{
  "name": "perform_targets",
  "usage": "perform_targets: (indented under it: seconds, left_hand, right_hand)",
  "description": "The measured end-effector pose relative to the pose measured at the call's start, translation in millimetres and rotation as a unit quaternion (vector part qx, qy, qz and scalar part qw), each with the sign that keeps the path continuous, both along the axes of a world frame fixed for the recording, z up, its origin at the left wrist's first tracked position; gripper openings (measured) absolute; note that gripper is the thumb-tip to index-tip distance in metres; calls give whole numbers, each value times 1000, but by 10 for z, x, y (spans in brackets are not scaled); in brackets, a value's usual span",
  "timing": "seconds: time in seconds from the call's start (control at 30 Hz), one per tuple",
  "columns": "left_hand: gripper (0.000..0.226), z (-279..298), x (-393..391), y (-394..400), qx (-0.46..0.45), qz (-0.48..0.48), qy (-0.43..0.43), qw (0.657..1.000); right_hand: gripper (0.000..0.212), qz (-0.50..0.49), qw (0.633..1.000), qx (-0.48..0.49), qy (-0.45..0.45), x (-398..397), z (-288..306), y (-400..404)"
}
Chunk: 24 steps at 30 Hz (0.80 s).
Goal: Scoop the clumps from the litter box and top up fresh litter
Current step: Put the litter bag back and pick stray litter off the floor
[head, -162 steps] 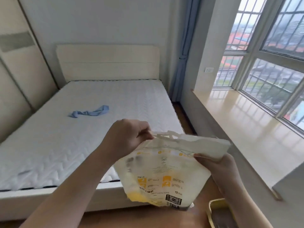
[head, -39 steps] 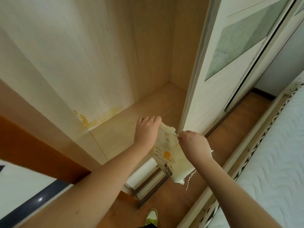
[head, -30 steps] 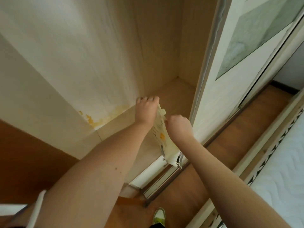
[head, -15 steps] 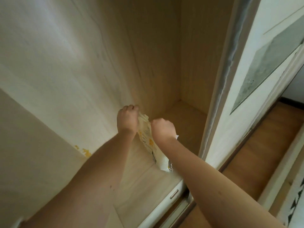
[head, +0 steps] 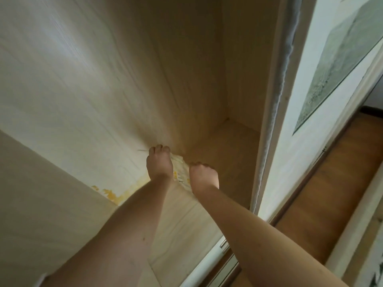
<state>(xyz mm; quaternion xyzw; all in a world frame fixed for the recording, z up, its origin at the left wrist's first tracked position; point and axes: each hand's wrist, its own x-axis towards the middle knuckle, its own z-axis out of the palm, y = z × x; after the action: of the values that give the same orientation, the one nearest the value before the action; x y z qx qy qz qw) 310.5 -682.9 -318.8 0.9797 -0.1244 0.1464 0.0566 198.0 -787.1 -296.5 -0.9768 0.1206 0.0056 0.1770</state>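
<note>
Bag (head: pixel 180 170) between both gripping hands (head: pixel 182 169)

Pale wood-grain panels are forming the inside of an open wardrobe (head: pixel 128 75), with yellow stains (head: pixel 116 194) showing along its lower left wall. A white sliding door (head: pixel 310 125) with a grey-green panel is standing at right, beside brown wood floor (head: pixel 331 193). Soft daylight is falling in.
</note>
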Motion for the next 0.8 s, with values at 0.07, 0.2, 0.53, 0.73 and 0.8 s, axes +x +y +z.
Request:
perform_targets:
  seconds: [0.07, 0.2, 0.53, 0.73, 0.8]
  left_hand:
    - [50, 23, 20, -19, 22, -16, 21, 999]
    - [60, 13, -178, -78, -25, -23, 63, 997]
    - [48, 88, -646, 124, -63, -12, 89, 994]
    - [44, 210, -1141, 136, 45, -14, 135, 990]
    - [49, 222, -1359, 152, 97, -24, 140, 985]
  right_hand:
    - [43, 7, 1000, -13, -12, -62, -24, -6]
    - [52, 19, 999, -29, -17, -226, -2, 16]
    - [45, 3, 1000, -2, -6, -856, 198, -51]
    - [39, 23, 999, -29, -11, -1505, 306, -3]
    - [40, 27, 999, -36, -11, -1762, 324, 18]
